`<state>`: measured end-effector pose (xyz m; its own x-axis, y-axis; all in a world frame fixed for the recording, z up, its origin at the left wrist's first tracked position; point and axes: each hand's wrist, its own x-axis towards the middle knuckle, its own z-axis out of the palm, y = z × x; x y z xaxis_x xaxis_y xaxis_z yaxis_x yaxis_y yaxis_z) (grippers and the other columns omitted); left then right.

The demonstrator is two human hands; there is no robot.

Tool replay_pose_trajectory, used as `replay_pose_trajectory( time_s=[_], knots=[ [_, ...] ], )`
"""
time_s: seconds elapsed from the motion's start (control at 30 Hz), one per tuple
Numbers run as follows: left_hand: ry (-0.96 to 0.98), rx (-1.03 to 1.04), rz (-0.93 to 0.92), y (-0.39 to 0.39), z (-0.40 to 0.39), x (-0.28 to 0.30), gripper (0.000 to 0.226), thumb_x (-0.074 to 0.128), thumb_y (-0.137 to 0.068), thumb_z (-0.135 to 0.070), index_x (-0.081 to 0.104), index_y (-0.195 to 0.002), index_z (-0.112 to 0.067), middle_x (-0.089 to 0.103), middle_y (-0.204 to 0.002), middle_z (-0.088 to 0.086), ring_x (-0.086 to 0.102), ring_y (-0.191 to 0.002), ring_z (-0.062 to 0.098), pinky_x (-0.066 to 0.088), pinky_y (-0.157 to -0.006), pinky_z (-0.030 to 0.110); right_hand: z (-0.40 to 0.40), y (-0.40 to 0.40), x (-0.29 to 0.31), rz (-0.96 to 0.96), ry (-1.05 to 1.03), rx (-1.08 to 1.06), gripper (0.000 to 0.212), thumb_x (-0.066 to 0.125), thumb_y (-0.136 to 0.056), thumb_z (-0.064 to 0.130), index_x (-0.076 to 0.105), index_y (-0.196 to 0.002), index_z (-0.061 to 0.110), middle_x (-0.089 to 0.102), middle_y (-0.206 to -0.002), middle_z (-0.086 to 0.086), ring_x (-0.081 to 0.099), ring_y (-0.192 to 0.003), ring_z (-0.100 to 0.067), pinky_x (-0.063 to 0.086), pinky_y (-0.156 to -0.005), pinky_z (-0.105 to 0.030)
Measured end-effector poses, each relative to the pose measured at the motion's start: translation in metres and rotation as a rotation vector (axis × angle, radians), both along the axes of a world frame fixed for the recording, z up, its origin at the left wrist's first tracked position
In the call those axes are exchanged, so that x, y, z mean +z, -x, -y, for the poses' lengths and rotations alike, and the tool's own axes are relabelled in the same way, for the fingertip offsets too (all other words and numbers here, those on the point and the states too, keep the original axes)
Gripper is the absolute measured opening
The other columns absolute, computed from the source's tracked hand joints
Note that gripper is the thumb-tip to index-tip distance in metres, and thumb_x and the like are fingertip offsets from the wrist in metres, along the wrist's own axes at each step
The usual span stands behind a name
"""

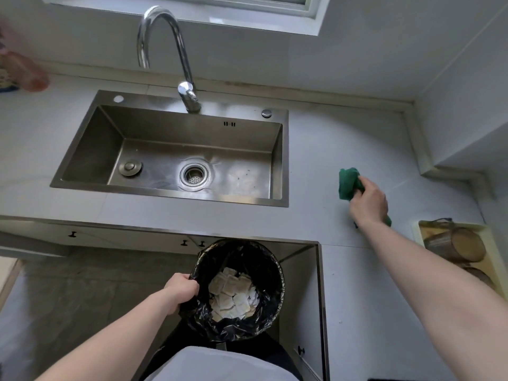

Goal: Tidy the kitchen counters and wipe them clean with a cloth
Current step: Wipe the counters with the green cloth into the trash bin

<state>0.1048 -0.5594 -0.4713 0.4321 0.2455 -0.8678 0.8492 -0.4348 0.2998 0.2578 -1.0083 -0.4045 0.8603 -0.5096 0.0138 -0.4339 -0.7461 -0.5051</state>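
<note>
Gripping a bunched green cloth (348,184), the right hand (368,202) holds it down on the grey counter (343,149) to the right of the sink (176,149), with the fingers curled round the fabric and a tail of cloth showing under the wrist. The left hand (180,291) is lower in the head view, in front of the counter edge, its fingers curled over the near-left rim of a round bin (239,290) lined with a black bag; the bin is held up off the floor, below the counter's front edge, and pale square packets (233,294) lie heaped inside it. The steel sink is sunk into the counter, with a round strainer (194,174) in the middle of its floor and a loose plug (129,166) lying to the left of that. A curved chrome tap (165,50) rises from the back rim. At the far right edge, a pale tray (490,259) on the counter holds brownish glass cups (456,244) lying on their sides. Cabinet doors with small dark knobs (72,234) run beneath the counter.
</note>
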Motion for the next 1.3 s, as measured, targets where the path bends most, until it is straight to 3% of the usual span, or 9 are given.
replay_pose_trajectory(
  time_s=[0.13, 0.27, 0.4, 0.53, 0.77, 0.93, 1.1, 1.23, 1.3],
  knots=[
    [-0.024, -0.005, 0.002, -0.004, 0.013, -0.006, 0.016, 0.06, -0.069, -0.005, 0.073, -0.065, -0.012, 0.068, -0.063, 0.005, 0.062, -0.064, 0.026, 0.047, -0.06, 0.025, 0.025, -0.015, -0.017, -0.191, -0.001, -0.039, 0.043, 0.052, -0.099, 0.017, 0.057, -0.141, 0.025, 0.061, -0.138, -0.013, 0.055, -0.124, -0.039, 0.045, -0.1, -0.041],
    [-0.001, 0.009, -0.014, -0.005, 0.023, -0.012, 0.018, 0.058, -0.065, -0.006, 0.075, -0.065, -0.011, 0.068, -0.06, 0.005, 0.062, -0.061, 0.026, 0.05, -0.061, 0.027, 0.031, -0.015, -0.046, -0.487, -0.023, 0.038, 0.071, 0.058, -0.098, 0.039, 0.027, -0.16, 0.02, 0.034, -0.162, -0.01, 0.036, -0.145, -0.035, 0.033, -0.116, -0.042],
    [0.004, 0.004, -0.015, -0.008, 0.031, -0.012, 0.019, 0.058, -0.069, -0.008, 0.076, -0.069, -0.013, 0.07, -0.064, 0.004, 0.063, -0.066, 0.025, 0.048, -0.061, 0.026, 0.028, -0.023, -0.053, -0.605, 0.081, 0.064, 0.083, 0.055, -0.093, 0.06, 0.016, -0.161, 0.03, 0.02, -0.165, -0.007, 0.029, -0.143, -0.044, 0.03, -0.115, -0.05],
    [0.007, 0.014, -0.021, -0.01, 0.034, -0.013, 0.018, 0.057, -0.067, -0.008, 0.071, -0.058, -0.016, 0.068, -0.062, 0.004, 0.063, -0.065, 0.026, 0.047, -0.062, 0.027, 0.022, -0.032, -0.048, -0.635, 0.111, 0.081, 0.069, 0.055, -0.095, 0.057, 0.03, -0.156, 0.036, 0.024, -0.156, -0.009, 0.027, -0.138, -0.047, 0.032, -0.113, -0.055],
    [0.021, 0.004, -0.038, -0.011, 0.041, -0.017, 0.019, 0.055, -0.067, -0.009, 0.069, -0.057, -0.016, 0.067, -0.061, 0.004, 0.062, -0.064, 0.026, 0.048, -0.061, 0.028, 0.015, -0.005, -0.051, -0.474, 0.209, 0.279, 0.044, 0.055, -0.099, 0.03, 0.055, -0.143, 0.025, 0.05, -0.132, -0.014, 0.044, -0.122, -0.041, 0.041, -0.105, -0.045],
    [0.017, -0.016, -0.023, -0.014, 0.05, -0.012, 0.02, 0.057, -0.072, -0.007, 0.07, -0.06, -0.016, 0.069, -0.066, 0.006, 0.063, -0.067, 0.026, 0.049, -0.062, 0.026, -0.019, 0.024, -0.047, -0.428, 0.176, 0.326, 0.038, 0.058, -0.097, 0.029, 0.061, -0.134, 0.023, 0.058, -0.126, -0.008, 0.048, -0.115, -0.036, 0.046, -0.096, -0.042],
    [0.027, -0.041, -0.014, -0.015, 0.059, -0.005, 0.018, 0.056, -0.075, -0.005, 0.068, -0.066, -0.015, 0.066, -0.069, 0.007, 0.059, -0.066, 0.024, 0.046, -0.059, 0.024, -0.081, 0.065, -0.036, -0.437, 0.059, 0.401, 0.032, 0.058, -0.095, 0.029, 0.067, -0.126, 0.031, 0.063, -0.125, 0.0, 0.052, -0.113, -0.031, 0.044, -0.098, -0.037],
    [0.021, -0.059, -0.005, -0.017, 0.06, -0.005, 0.02, 0.057, -0.079, -0.005, 0.071, -0.069, -0.014, 0.066, -0.069, 0.006, 0.058, -0.063, 0.023, 0.044, -0.059, 0.024, -0.152, 0.118, -0.028, -0.527, -0.269, 0.487, 0.024, 0.061, -0.096, 0.027, 0.07, -0.115, 0.037, 0.064, -0.114, 0.017, 0.062, -0.103, -0.013, 0.05, -0.09, -0.031],
    [0.015, -0.073, 0.001, -0.018, 0.06, -0.006, 0.019, 0.058, -0.079, -0.006, 0.076, -0.076, -0.012, 0.069, -0.073, 0.007, 0.061, -0.065, 0.022, 0.046, -0.06, 0.024, -0.166, 0.135, -0.031, -0.539, -0.323, 0.542, 0.022, 0.058, -0.098, 0.029, 0.068, -0.114, 0.039, 0.057, -0.105, 0.018, 0.059, -0.097, -0.011, 0.05, -0.085, -0.03]
  ],
)
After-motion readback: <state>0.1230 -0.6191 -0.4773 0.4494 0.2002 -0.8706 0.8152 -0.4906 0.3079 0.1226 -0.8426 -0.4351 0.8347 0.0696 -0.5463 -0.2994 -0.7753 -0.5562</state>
